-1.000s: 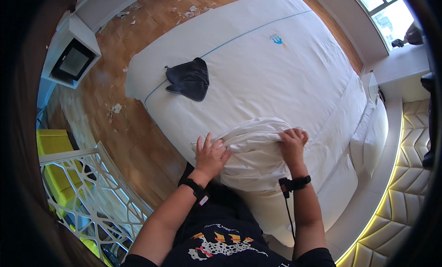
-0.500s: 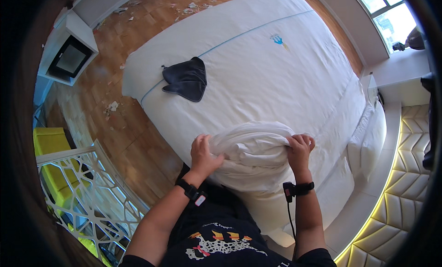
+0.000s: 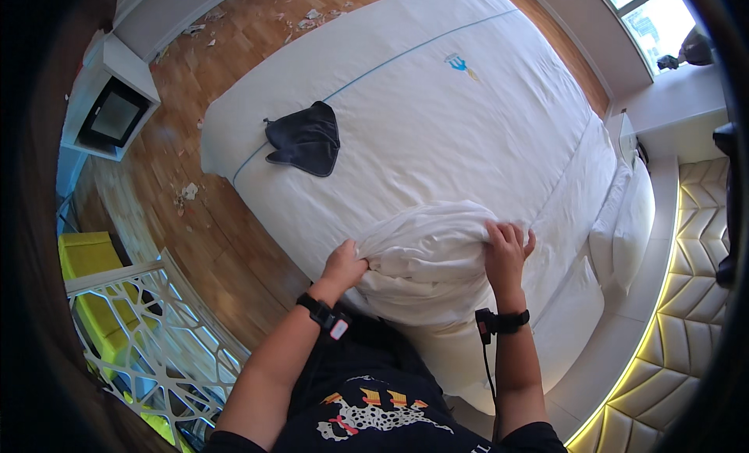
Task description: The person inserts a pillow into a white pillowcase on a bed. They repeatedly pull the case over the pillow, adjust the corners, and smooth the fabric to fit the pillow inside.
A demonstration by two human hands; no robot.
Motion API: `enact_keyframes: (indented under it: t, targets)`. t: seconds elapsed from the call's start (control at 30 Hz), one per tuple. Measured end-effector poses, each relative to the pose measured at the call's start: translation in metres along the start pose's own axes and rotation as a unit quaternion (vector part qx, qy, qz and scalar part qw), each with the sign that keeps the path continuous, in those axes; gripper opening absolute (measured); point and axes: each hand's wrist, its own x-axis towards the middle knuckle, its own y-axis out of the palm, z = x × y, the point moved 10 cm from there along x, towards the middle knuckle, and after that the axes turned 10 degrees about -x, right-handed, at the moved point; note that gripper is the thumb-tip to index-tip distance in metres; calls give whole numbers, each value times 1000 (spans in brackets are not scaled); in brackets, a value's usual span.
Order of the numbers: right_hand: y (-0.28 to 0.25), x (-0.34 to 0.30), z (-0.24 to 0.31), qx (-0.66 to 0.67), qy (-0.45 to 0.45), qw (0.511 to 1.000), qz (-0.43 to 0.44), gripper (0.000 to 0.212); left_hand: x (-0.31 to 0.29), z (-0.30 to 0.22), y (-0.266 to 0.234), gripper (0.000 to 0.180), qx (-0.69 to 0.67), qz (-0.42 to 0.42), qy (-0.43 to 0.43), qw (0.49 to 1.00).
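Note:
In front of my body lies a bunched heap of white bed linen (image 3: 429, 254), gathered in loose folds at the near side of the bed. My left hand (image 3: 344, 264) is closed on its left edge, the fingertips tucked into the cloth. At the opposite edge my right hand (image 3: 507, 250) grips the linen, its thumb side against the folds and the little finger standing off. A dark grey cloth piece (image 3: 308, 139), perhaps a pouch, lies flat on the bed's white cover (image 3: 421, 133), farther off to the left.
White pillows (image 3: 633, 223) lie at the right by a padded headboard (image 3: 663, 359) edged with light. Left of the bed stand a white lattice screen (image 3: 156, 297), a yellow seat (image 3: 97, 297) and a white cabinet (image 3: 117, 71). Paper scraps (image 3: 186, 195) litter the wooden floor.
My left hand has closed more tightly on the linen's left edge; its thumb no longer stretches over the cloth. My right hand has shifted slightly left, fingers a little more spread. The view has shifted slightly.

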Motion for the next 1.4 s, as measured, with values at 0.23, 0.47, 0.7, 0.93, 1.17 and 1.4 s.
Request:
enact_keyframes:
  t: [0.23, 0.47, 0.7, 0.93, 1.17, 1.4]
  targets:
    - [-8, -15, 117, 189, -143, 964, 118, 30, -19, -41, 20, 47, -49, -20, 18, 998]
    - [22, -90, 138, 172, -178, 943, 221, 18, -17, -25, 19, 49, -74, -32, 43, 996]
    - [5, -42, 129, 180, -111, 975, 69, 17, -34, -49, 22, 57, -68, 9, 16, 998]
    - [-7, 11, 120, 241, -64, 967, -48, 12, -41, -16, 6, 67, -19, -71, 54, 996]
    - [47, -12, 146, 305, -97, 939, 123, 14, -15, 32, -7, 39, -31, -60, 0, 998]
    - [55, -18, 174, 299, -104, 942, 112, 51, -17, 61, -8, 53, -61, -105, -61, 991]
